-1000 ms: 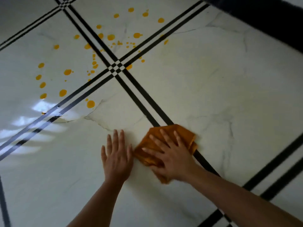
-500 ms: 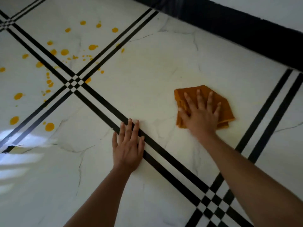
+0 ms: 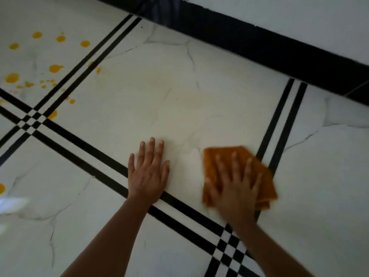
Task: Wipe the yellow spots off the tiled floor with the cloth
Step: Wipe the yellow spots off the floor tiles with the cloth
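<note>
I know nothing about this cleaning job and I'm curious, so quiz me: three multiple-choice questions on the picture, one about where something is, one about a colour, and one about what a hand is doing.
1. Where are the yellow spots relative to the cloth?
A. Far to its left
B. Under it
C. To its right

2. What colour is the cloth?
A. Blue
B. Orange
C. White

3. How is the right hand placed?
A. Lifted off the floor
B. Flat on the cloth, fingers spread
C. Bunched in a fist around the cloth

Answers:
1 A: the spots sit at the upper left, and the cloth is at the lower right.
2 B: it shows orange against the white floor.
3 B: its straight fingers lie across the cloth.
</note>
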Tool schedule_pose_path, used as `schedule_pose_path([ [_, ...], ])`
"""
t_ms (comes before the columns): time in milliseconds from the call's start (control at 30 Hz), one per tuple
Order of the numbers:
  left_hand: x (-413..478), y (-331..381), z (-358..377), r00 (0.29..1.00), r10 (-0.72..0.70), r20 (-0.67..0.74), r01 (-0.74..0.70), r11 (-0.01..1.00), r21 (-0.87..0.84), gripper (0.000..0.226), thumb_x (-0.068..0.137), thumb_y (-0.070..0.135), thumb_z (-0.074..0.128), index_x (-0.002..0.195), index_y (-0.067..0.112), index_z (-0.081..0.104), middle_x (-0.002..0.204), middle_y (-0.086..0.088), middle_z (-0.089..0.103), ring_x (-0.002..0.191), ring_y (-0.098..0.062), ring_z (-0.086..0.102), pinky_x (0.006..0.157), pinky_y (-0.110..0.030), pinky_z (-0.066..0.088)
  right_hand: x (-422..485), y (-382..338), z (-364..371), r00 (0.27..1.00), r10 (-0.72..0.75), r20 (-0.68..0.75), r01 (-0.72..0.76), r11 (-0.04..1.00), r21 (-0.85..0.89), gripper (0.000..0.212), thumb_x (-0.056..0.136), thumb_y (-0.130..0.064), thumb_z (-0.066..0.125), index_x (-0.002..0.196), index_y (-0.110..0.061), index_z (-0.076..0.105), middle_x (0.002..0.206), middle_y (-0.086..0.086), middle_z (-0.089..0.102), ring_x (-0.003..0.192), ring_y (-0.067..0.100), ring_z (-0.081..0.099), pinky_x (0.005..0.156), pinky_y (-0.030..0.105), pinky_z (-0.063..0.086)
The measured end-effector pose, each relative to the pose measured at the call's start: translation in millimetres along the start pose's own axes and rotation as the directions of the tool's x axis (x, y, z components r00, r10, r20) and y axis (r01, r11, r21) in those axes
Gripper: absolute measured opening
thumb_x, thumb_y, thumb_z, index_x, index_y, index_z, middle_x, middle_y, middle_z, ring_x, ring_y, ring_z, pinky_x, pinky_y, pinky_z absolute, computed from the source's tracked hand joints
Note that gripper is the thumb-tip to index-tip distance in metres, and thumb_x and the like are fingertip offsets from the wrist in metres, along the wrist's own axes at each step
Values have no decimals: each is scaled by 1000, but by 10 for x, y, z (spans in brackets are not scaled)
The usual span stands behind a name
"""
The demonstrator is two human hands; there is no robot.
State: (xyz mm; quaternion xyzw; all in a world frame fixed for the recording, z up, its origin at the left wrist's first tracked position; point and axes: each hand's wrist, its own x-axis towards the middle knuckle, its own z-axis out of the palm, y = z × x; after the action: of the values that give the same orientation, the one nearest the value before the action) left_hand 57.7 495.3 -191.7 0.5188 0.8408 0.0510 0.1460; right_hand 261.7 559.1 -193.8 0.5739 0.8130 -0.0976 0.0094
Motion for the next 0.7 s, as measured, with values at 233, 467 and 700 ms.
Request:
schedule_pose_path([
  [233, -10, -54, 11, 1000, 7, -7, -7, 1000, 12, 65, 84, 54, -6, 144, 28, -10, 154, 5, -11, 142, -18, -13, 115, -44, -4, 1107, -118, -70, 998, -15, 59, 15, 1000, 7, 65, 86, -70, 8, 144, -45, -7, 158, -2, -8, 143, 34, -13, 112, 61, -5],
  [467, -376, -647, -144, 993, -105, -54, 104, 994, -29, 68, 85, 54, -2, 147, 28, 2, 155, 5, -4, 142, -14, -9, 115, -42, -1, 3, -898, 229, 906, -422, 43, 424, 905, -40, 57, 87, -64, 28, 140, -44, 31, 150, 1, 35, 140, 35, 24, 108, 61, 19],
  [700, -926, -1727, -318, 982, -184, -50, 185, 983, 12, 69, 84, 55, -4, 148, 29, -1, 153, 9, -11, 141, -13, -13, 114, -41, -4, -177, -1918, 292, 884, -442, 153, 449, 894, -9, 63, 87, -66, 13, 141, -40, 32, 150, 4, 36, 139, 40, 25, 108, 60, 13],
])
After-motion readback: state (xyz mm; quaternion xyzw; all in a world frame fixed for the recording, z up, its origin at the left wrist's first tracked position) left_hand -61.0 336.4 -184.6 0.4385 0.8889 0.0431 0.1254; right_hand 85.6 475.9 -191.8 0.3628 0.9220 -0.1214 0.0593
